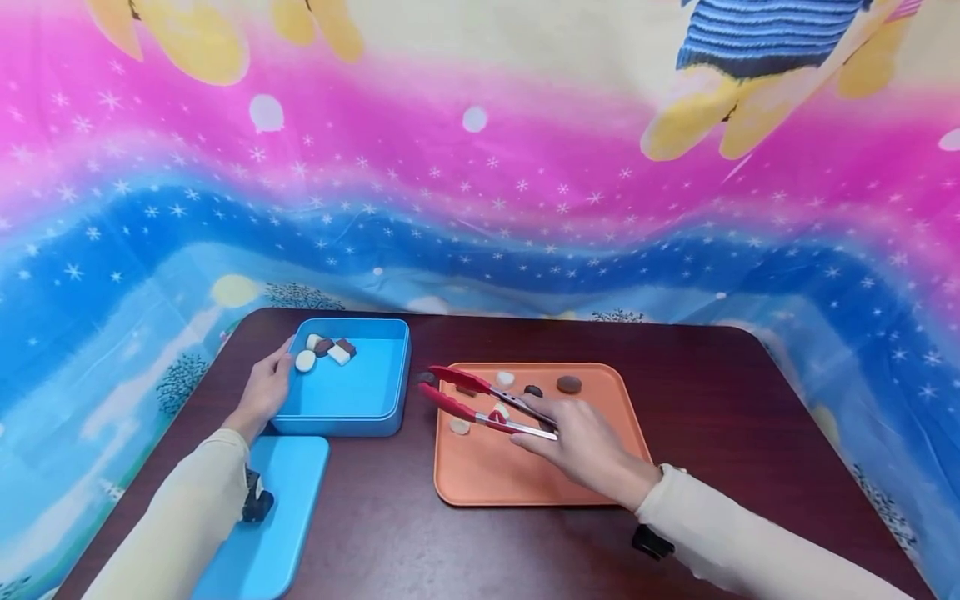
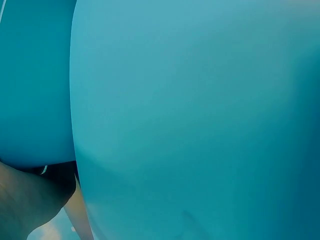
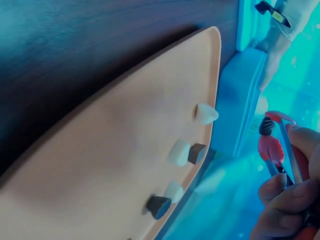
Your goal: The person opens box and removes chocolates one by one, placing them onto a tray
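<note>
My right hand (image 1: 588,446) grips a pair of tongs (image 1: 453,406) with red tips and metal arms, held above the orange tray (image 1: 525,483). Between the tong tips is a dark ridged stone (image 3: 267,126), lifted off the tray near its left edge. My left hand (image 1: 264,387) holds the left wall of the blue box (image 1: 401,421); its fingertips are partly hidden. Inside the box, white and brown stones (image 1: 305,361) lie in the far left corner. The left wrist view is mostly filled by blue surfaces, with part of the hand (image 2: 30,200) at lower left.
Several white and dark stones lie on the tray, among them a brown stone (image 1: 569,384) near the far edge. A blue lid (image 1: 288,508) lies in front of the box, under the left forearm. A printed cloth (image 1: 480,183) hangs behind the dark wooden table (image 1: 382,517).
</note>
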`<state>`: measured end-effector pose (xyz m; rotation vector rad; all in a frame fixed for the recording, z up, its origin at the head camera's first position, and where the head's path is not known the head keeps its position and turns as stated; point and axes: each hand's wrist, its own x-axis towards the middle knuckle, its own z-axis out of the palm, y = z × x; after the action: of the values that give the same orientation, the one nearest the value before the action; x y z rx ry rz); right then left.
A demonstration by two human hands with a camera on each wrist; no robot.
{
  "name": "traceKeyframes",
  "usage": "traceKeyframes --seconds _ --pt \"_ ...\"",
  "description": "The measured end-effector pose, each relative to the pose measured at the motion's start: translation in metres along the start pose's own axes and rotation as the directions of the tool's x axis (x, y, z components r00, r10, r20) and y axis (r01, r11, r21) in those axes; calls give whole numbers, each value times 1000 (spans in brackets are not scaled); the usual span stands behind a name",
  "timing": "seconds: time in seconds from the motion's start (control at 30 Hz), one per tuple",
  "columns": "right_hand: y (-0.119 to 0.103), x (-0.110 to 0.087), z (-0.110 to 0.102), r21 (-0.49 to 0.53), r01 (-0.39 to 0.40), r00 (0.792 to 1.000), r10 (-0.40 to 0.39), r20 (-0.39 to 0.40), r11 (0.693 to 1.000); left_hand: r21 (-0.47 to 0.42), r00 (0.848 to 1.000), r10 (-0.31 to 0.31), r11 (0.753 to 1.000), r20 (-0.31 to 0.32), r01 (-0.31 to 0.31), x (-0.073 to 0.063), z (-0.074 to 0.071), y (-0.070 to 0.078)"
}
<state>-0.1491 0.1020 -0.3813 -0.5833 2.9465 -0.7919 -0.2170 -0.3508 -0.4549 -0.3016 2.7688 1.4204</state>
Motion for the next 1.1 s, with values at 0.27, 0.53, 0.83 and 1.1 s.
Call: traceKeyframes --seconds 0.27,0.53,0.83,1.1 --pt "15 -13 -3 -2 21 1000 -21 -5 1000 -8 1000 0 1000 0 0 0 0 -1" --pt "31 -28 -4 -19 12 1000 -12 -16 1000 -6 1000 -6 1000 4 6 1 -2 -3" --pt "52 -49 -9 -68 -70 997 68 -23 995 -9 1000 1 1000 3 -1 2 -1 -1" --pt "63 -61 -9 -108 -62 998 59 -24 992 -22 1000 8 1000 7 -8 1 0 -1"
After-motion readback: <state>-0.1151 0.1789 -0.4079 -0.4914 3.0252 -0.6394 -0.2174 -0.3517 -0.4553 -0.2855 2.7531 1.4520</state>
